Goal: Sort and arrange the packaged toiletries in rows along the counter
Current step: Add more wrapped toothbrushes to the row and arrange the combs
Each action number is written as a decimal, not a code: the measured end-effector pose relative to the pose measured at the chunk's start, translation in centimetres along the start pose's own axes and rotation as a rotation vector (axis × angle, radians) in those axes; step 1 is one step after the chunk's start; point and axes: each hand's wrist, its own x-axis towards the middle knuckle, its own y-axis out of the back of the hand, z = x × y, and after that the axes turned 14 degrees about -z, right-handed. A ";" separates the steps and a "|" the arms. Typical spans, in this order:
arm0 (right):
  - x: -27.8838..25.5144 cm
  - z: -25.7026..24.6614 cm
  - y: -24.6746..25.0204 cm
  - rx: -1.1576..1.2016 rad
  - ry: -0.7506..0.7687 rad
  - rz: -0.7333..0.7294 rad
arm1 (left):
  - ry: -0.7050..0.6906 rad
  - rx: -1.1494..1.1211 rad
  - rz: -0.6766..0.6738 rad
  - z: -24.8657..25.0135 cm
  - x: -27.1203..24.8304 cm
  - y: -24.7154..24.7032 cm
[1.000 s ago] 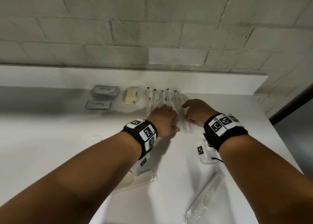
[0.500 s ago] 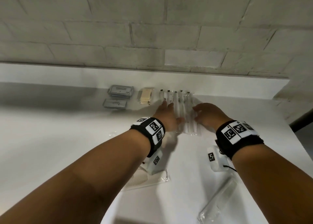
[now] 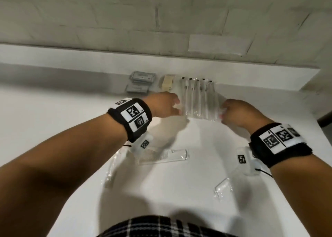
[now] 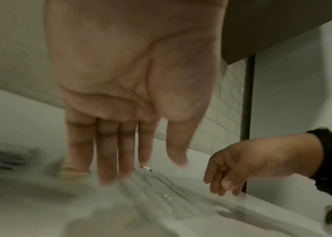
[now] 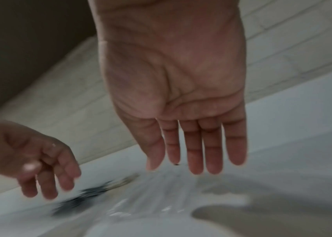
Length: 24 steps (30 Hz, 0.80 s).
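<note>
The left hand (image 3: 164,104) and right hand (image 3: 239,112) flank the wrapped toothbrushes (image 3: 199,100) at the back of the surface (image 3: 53,125), fingers straight and empty, probably to square the row.

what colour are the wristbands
Black with white tag squares, on both wristbands, clearest in the head view.

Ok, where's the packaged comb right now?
In the head view the packaged comb lies flat on the counter, near the front, just below the left hand and partly under that wrist.
</note>
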 end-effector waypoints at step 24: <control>-9.7 -13.0 -11.8 -0.300 0.161 -0.217 | 0.507 -0.185 -0.030 -9.7 -14.3 -10.5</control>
